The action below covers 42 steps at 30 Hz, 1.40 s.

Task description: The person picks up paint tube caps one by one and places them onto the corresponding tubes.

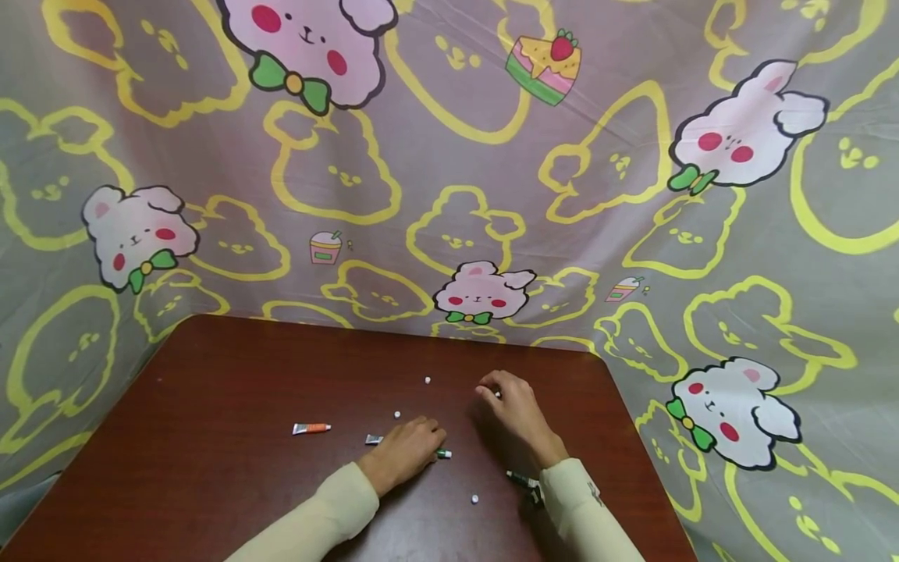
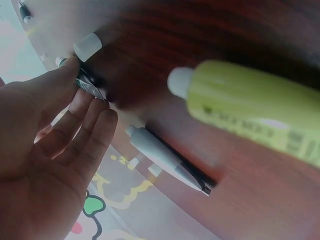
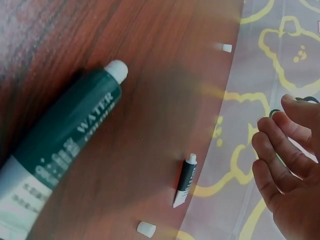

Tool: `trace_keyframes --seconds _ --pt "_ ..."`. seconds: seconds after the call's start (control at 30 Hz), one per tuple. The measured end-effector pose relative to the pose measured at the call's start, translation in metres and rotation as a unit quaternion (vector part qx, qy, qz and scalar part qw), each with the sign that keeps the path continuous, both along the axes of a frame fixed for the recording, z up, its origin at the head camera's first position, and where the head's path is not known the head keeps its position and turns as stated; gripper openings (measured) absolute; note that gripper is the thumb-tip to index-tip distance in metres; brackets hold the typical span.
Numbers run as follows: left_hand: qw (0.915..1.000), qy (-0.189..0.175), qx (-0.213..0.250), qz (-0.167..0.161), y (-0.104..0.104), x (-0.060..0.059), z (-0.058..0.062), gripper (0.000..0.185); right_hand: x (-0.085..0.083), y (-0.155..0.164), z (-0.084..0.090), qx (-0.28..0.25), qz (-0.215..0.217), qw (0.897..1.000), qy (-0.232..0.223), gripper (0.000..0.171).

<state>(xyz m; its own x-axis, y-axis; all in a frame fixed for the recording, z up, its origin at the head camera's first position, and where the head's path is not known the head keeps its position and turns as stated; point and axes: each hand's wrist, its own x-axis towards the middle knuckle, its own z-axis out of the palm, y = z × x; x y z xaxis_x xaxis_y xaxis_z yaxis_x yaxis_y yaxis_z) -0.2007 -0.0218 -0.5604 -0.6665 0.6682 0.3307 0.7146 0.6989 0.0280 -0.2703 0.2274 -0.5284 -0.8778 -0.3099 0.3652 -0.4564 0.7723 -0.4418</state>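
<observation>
A reddish-brown wood-grain table (image 1: 225, 367) with rounded far corners fills the six o'clock side, a pale sheen on its nearer part. Beyond it hangs a creased grey-pink cloth (image 1: 421, 168) bearing yellow animal outlines (image 1: 846, 247), white rabbit faces (image 1: 758, 129) at eleven, two, four and nine o'clock, and a strawberry-topped cake slice (image 1: 544, 70) at one

My sleeves (image 1: 319, 511) are cream, my counter (image 1: 232, 375) red-brown. I see one green tube (image 2: 91, 87), one orange-and-white tube (image 1: 311, 428). The cloth (image 1: 456, 165) has yellow lines and white bunnies (image 1: 758, 129).
</observation>
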Motion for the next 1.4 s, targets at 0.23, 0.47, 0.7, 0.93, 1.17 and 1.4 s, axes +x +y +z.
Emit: trace_keyframes --seconds 0.23,0.47,0.7,0.93,1.17,1.4 --pt "1.0 -0.009 0.002 0.001 -0.003 0.0 0.0 0.021 -0.007 0.0 0.0 0.005 -0.01 1.0 -0.009 0.009" --pt "0.9996 -0.018 0.02 0.009 -0.008 -0.003 0.0 0.025 -0.016 0.004 -0.003 0.015 -0.018 1.0 -0.016 0.008" --pt "0.9982 -0.031 0.041 0.031 -0.02 -0.01 0.002 0.022 -0.021 0.005 -0.004 0.016 -0.005 1.0 -0.007 0.013" --pt "0.998 -0.034 0.028 0.044 -0.034 -0.013 0.003 0.019 -0.025 0.007 -0.005 0.022 -0.008 1.0 -0.019 0.018" --pt "0.9968 -0.041 0.024 0.064 -0.042 -0.016 0.001 0.022 -0.031 0.011 -0.009 0.035 -0.006 0.999 -0.033 0.026" --pt "0.9954 -0.043 0.028 0.081 -0.052 -0.022 0.0 0.024 -0.036 0.016 -0.015 0.052 0.003 0.998 -0.033 0.029"
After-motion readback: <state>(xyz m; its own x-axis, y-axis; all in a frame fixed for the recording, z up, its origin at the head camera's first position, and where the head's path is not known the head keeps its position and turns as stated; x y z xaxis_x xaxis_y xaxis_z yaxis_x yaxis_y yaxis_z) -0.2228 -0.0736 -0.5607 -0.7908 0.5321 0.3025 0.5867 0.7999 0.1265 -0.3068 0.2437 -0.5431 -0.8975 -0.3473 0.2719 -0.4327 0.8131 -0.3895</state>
